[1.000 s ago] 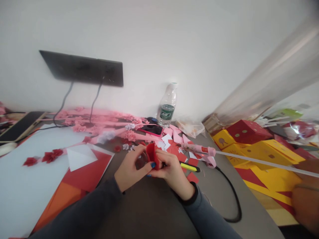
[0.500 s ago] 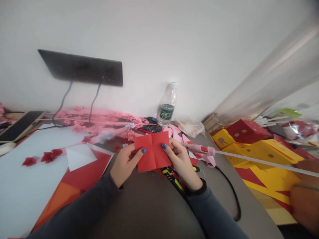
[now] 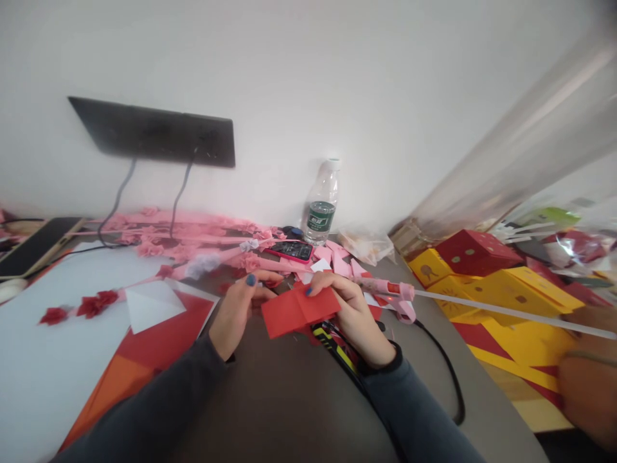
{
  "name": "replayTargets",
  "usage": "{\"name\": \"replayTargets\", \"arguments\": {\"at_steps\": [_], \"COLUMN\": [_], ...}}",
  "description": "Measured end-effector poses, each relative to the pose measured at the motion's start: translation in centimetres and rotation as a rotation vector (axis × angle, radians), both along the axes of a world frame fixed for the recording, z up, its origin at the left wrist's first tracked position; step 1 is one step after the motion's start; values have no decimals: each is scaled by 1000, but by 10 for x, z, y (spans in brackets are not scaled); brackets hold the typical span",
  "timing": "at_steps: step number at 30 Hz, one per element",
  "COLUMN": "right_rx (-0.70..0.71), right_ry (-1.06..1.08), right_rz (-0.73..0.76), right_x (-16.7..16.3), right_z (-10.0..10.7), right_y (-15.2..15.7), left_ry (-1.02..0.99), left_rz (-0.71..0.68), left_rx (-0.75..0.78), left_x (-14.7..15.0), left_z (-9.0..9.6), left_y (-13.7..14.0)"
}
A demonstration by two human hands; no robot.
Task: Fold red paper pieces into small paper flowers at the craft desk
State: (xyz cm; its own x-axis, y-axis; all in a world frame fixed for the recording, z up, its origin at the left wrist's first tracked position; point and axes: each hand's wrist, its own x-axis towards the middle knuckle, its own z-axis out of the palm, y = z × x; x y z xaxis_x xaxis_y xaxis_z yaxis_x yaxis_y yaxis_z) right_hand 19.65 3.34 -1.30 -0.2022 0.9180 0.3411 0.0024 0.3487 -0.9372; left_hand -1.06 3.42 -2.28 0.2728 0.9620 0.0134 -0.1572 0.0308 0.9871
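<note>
A: What could spoil your work here?
B: Your red paper [image 3: 294, 313] is folded, near side of the scene, between your hands. Its left end could swing out of line, since only one hand clearly grips it. Farther right, your knuckles could knock the pink glue gun [image 3: 385, 288] if you reach that way.
A: And how do your hands stand?
B: Your left hand [image 3: 232, 318] is loosely part-curled beside the paper; I can't tell whether it touches. Your right hand [image 3: 354, 315] pinches the right end.
</note>
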Motion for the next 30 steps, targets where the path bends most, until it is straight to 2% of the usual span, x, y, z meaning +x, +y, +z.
{"name": "replayTargets", "arguments": {"at_steps": [3,6,8,10,12,16,20,24,30], "right_rx": [2,-87,-188,-251,-261,-253,-208,-195,-265], "right_ry": [-54,-56,50,151,119,-33,-97,-114,-112], "right_rz": [155,118,20,39,42,-44,-30,-11,-8], "right_x": [-1,-3,-5,-8,-11,-16,-20,-22,-20], "right_z": [5,4,0,-5,-8,-8,-3,1,0], "right_y": [-2,-4,-4,-3,-2,-4,-6,-7,-8], "left_ry": [177,237,221,198,199,192,143,147,131], "left_rz": [-130,-212,-153,-41,31,-49,-119,-126,-117], "left_rx": [10,6,40,88,118,100,58,13,-4], "left_x": [4,7,7,7,7,10,13,12,12], "left_z": [7,11,11,10,9,9,7,2,2], "left_y": [0,0,-1,-1,-1,-2,-4,-3,-5]}}
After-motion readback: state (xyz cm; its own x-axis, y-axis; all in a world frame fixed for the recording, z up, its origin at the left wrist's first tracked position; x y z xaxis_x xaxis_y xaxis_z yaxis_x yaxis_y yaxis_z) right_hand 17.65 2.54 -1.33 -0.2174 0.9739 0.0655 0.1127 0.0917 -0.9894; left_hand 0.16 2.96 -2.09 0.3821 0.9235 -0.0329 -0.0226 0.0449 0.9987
